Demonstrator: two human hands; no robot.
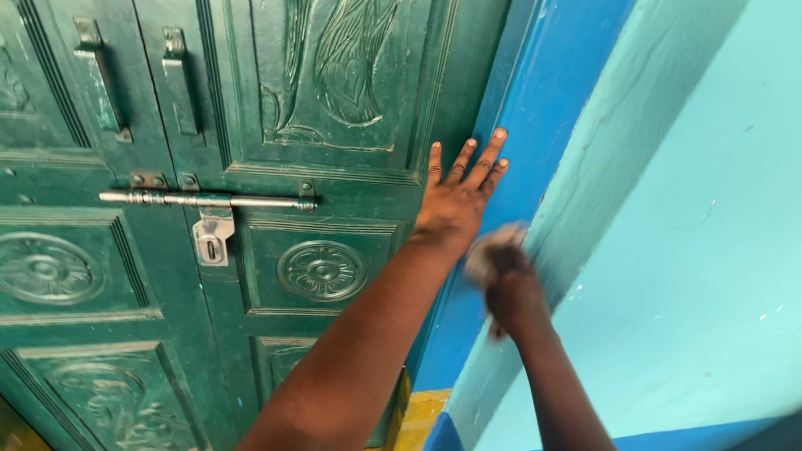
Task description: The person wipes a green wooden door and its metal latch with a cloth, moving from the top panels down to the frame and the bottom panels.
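Bare forearms; no sleeves; ringless fingers [468, 163]

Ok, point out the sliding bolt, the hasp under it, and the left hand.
sliding bolt [208, 200], head view, middle of the metal rod
hasp [212, 237], head view, its flat silver plate
left hand [458, 197], head view, back of the hand

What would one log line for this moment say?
left hand: flat on carved green wooden door | right hand: holds blurred pale pad at turquoise wall

Both arms reach forward, nearly side by side. The left hand [458, 197] is flat, palm forward, fingers [485, 157] straight and slightly spread, pointing up. The right hand [503, 280] is blurred, closed in a fist, wrist bent, just beside the left wrist.
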